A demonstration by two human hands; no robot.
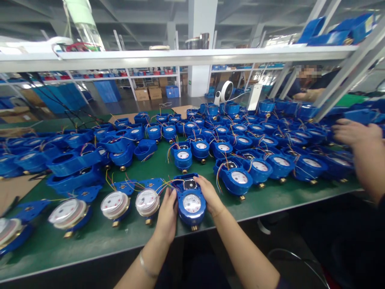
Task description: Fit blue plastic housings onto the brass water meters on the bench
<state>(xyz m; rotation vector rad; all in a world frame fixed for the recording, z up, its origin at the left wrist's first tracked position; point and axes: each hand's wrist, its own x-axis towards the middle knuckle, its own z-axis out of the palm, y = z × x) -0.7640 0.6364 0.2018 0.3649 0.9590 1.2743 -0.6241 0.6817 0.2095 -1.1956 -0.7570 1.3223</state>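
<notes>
Green tabletop (162, 164), long, running left to right before the seated or standing worker (posture not visible). White shelf (168, 58) spans above it; pale pillar (200, 82) well behind.

Across the tabletop: many blue-cased meters (222, 147) in rough rows, white dials up, thin wires trailing. Density greatest at right. At left, blue housings (75, 162) piled on one another.

Far right: a co-worker's hand (350, 131), outstretched over the meters there, slightly blurred; cannot tell whether it touches any.

Worker's hands: left hand (168, 208) against the left side of one blue meter (191, 204), right hand (209, 196) against its upper right side. Both curled on the casing, gripping it between them. Meter located at the near edge of the tabletop, centre, dial up; cannot tell whether it is lifted. A dark square part (190, 184) shows in its upper compartment.

Just left of the left hand, a row of uncovered meters (147, 202), sides of the dials exposed.

White fan (225, 91) at the back. Smaller: a pale band (146, 265) on the left forearm; brass fitting (195, 228) at the gripped meter's near end.
</notes>
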